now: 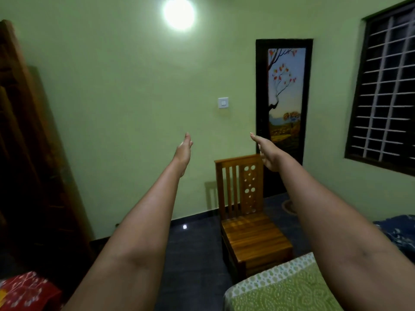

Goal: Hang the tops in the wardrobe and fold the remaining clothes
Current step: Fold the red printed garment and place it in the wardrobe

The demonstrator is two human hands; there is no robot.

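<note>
Both arms stretched forward at chest height, left hand (183, 151) and right hand (268, 153) flat, fingers straight and together, holding nothing. No tops clearly in view; red patterned cloth (27, 288) at bottom left and blue cloth (402, 232) at right edge, garment or not, cannot tell. Dark wooden wardrobe (29, 153) at far left, interior too dark to read. Wooden chair (249, 221) ahead, bare; bed (287, 286) corner with green cover at lower right. Task likely not begun or between items. Risks: reaching into dark wardrobe blind, missing the rail; mistaking bedding for clothes in dim light; bumping chair when turning.
</note>
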